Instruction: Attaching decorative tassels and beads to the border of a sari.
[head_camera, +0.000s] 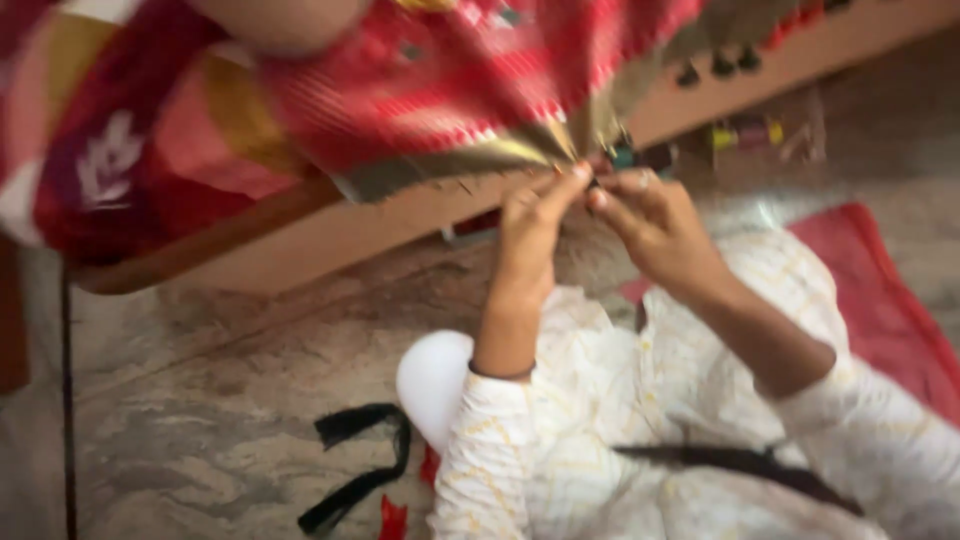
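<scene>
Overhead, red and gold cloth (430, 90) draped across the upper frame, its gathered edge pinched at upper centre by the left hand (530, 225) and right hand (650, 225), both closed on it, black strap (360, 465) on the floor at lower left.

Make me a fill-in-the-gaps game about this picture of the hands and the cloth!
1. Both hands pinch the edge of a big cloth that is mostly ____ in colour.
2. The left hand and the right hand meet at the cloth's ____ coloured border.
3. The sleeves on both arms are ____.
4. On the floor near the knee lies a ____ strap.

Missing words: red; gold; white; black
</scene>
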